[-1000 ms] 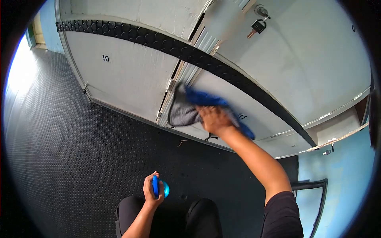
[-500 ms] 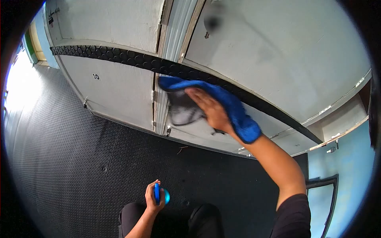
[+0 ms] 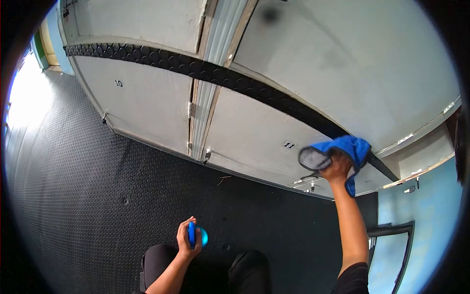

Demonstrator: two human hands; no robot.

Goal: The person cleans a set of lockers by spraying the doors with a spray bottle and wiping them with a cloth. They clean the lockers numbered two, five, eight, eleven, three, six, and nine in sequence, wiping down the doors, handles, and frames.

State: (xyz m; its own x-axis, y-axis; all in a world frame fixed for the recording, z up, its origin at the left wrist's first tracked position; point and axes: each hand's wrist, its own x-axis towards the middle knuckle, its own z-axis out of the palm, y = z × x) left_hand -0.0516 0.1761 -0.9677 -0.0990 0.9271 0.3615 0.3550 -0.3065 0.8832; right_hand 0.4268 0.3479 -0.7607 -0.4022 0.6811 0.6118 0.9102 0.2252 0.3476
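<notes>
A blue cloth with a grey side (image 3: 355, 147) is bunched in my right hand (image 3: 338, 169), pressed near the right end of the black studded strip (image 3: 254, 89), beside the locker door marked 11 (image 3: 254, 122). Low over the floor, between my knees, my left hand (image 3: 188, 240) is wrapped round a blue and turquoise object (image 3: 192, 235); its full shape is partly hidden by the fingers.
Locker door 10 (image 3: 142, 105) is at the left, with larger white doors (image 3: 342, 63) above the strip. Black studded matting (image 3: 147, 196) covers the floor. An open shelf (image 3: 426, 152) and a light blue wall (image 3: 440, 196) stand at the right.
My right hand and the cloth have moved right and down along the strip, uncovering the number 11. My left hand still holds the blue object, nearly in place.
</notes>
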